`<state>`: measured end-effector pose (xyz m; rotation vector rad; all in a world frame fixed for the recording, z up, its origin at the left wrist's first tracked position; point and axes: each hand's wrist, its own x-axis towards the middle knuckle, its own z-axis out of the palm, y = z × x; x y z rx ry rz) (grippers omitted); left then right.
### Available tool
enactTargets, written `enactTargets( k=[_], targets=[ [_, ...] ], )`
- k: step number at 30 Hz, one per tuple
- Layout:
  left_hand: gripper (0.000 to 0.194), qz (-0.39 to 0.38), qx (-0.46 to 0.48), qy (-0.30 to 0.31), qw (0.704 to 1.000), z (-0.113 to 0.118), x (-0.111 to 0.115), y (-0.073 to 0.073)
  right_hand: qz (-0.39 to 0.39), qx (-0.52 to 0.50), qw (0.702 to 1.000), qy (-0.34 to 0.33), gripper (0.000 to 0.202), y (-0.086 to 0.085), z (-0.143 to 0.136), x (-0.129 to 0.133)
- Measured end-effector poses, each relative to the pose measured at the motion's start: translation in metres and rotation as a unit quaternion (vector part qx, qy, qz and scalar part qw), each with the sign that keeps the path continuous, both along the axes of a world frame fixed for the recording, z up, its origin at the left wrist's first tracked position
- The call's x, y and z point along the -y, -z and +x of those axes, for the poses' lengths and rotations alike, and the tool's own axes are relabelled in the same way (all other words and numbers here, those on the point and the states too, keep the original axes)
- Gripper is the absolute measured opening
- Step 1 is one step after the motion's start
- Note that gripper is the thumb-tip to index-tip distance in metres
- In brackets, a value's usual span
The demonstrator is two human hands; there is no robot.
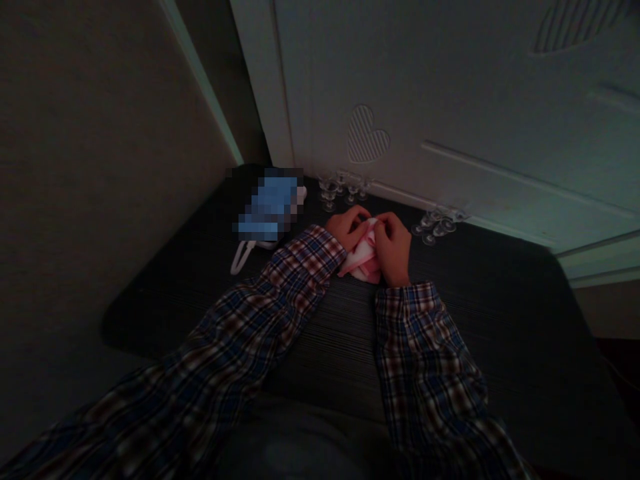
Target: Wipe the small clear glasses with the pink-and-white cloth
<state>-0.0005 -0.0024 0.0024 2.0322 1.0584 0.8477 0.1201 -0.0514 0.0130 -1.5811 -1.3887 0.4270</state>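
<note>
Over the dark counter (330,327), both forearms reach forward and converge, the hands (393,248) curled inward, pinching a pink-and-white cloth (364,257) between them near small clear glasses (352,189); a pale heart-embossed panel (425,100) rises behind.

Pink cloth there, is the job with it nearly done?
Perhaps partway. The left glass group and right glass group are set down, but I can't tell if either is finished. The left hand and right hand pinch the bunched pink cloth, hiding anything inside, so at least that part is probably left to finish.
</note>
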Motion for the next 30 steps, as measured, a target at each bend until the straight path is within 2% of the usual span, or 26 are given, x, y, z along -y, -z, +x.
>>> enactTargets(
  k=[30],
  targets=[
    [0.023,-0.004,-0.020,0.002,1.000,0.0000,-0.0012,0.0009,-0.003,-0.005,1.000,0.000,0.017,0.0023,0.0009,-0.0010]
  ],
)
